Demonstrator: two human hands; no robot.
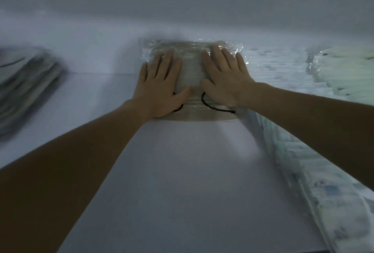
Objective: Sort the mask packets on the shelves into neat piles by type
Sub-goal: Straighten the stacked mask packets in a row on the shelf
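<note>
A pile of grey mask packets (192, 66) in clear wrap, with black ear loops showing at its near end, lies at the back middle of the white shelf (182, 171). My left hand (159, 85) lies flat on the pile's left half, fingers straight and spread. My right hand (224, 78) lies flat on its right half in the same way. Both palms press down on the top packet. Neither hand curls round anything.
A blurred stack of grey packets (26, 85) sits at the far left. A pile of pale patterned white-blue packets (287, 95) runs along the right side towards me. Pale green packets (344, 70) lie at the back right. The shelf's back wall rises just behind the piles.
</note>
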